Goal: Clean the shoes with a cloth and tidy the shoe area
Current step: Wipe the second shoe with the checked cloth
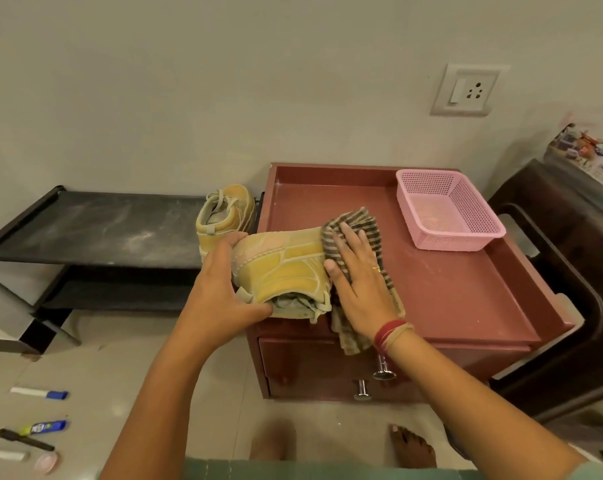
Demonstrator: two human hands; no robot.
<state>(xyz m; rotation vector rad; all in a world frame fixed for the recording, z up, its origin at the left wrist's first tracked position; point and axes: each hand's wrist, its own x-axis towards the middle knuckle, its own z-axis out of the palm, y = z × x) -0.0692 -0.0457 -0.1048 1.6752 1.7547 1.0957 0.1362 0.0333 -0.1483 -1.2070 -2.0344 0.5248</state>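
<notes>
A yellow shoe (286,268) lies on its side at the front left corner of the red-brown cabinet top (449,289). My left hand (224,289) grips its heel end, thumb under the collar. My right hand (355,275) lies flat with straight fingers on a striped brown cloth (362,223), pressing it against the shoe's toe part. The cloth's tail hangs over the cabinet's front edge. The second yellow shoe (224,213) stands upright on the right end of the black shoe rack (102,226).
A pink mesh basket (449,209) sits at the cabinet's back right. A dark chair (570,271) stands to the right. Pens, markers and a small tube (40,427) lie on the floor at lower left. My bare feet show below the cabinet's drawers.
</notes>
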